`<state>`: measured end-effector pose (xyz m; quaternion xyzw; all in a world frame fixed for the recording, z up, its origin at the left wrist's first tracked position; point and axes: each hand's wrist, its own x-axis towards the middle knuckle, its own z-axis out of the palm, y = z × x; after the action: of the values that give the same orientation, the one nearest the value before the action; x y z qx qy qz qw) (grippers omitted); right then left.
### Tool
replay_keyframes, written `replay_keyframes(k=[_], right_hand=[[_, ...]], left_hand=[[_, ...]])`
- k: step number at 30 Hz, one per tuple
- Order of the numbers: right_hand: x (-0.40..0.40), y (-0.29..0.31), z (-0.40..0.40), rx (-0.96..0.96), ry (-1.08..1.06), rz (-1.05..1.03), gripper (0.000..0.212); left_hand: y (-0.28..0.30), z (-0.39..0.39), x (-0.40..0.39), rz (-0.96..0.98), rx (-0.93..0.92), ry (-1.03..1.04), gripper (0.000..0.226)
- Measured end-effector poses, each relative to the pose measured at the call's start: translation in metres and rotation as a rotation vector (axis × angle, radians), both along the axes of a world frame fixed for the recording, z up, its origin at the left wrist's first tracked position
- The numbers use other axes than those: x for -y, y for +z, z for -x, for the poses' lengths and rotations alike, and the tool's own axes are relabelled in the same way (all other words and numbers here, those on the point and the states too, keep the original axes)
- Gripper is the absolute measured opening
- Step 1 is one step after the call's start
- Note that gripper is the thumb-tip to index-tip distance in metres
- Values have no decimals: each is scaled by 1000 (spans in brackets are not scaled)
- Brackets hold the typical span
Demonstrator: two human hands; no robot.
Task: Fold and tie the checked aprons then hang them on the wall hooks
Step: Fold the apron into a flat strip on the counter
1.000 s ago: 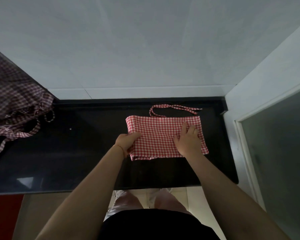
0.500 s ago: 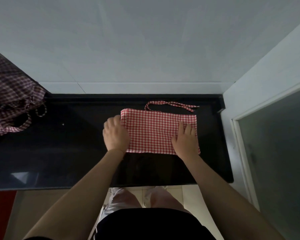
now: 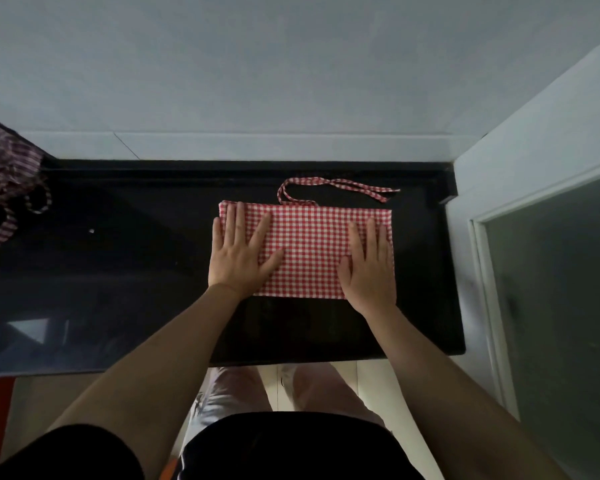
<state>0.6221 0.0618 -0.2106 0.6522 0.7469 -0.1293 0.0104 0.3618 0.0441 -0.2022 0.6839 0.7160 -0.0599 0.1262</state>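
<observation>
No text, label, brand, number or sign can be read anywhere in the view. The folded red-and-white checked cloth apron [image 3: 309,251] carries only its woven check pattern, and the glossy black stone counter [image 3: 125,271] shows only pale reflections. The dark checked cloth bundle [image 3: 4,168] at the left edge is likewise bare of lettering.

We lose the dark checked cloth heap [image 3: 4,174] at the left edge, cut off there, its shape past the frame unknown. Under the flat left hand [image 3: 238,252] and right hand [image 3: 369,268], the near corners of the folded red-and-white checked apron [image 3: 309,247] are covered. We can't tell its layers or where its checked tie strap [image 3: 336,187] joins.
</observation>
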Motion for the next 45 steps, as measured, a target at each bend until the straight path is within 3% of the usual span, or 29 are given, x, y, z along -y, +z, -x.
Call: replay_keyframes(k=[5,14,18,21,24,30,34,37,39,41,45], right_hand=[[-3,-6,-21,1,49,-28,72],[-7,-1,-27,5,81,35,72],[-12,7,-23,66,64,55,65],[-9,29,-4,69,44,5,63],[0,34,22,-20,137,13,61],[7,14,-13,43,186,168,80],[-3,37,3,62,157,184,75],[10,56,33,0,337,-1,56],[24,55,43,9,481,22,68],[29,48,47,85,502,29,67],[24,47,54,105,456,-31,25]], left_hand=[[-8,3,3,-70,54,53,90],[1,1,-2,26,31,50,95],[9,3,-7,126,37,41,88],[23,-8,-3,30,26,63,77],[28,-34,2,-2,113,-49,65],[11,-4,19,80,121,-90,69],[31,-9,12,91,142,-46,60],[53,-33,12,-63,111,-89,46],[56,-40,14,-43,93,-157,41],[55,-41,16,34,117,-145,52],[49,-38,22,130,23,-246,89]])
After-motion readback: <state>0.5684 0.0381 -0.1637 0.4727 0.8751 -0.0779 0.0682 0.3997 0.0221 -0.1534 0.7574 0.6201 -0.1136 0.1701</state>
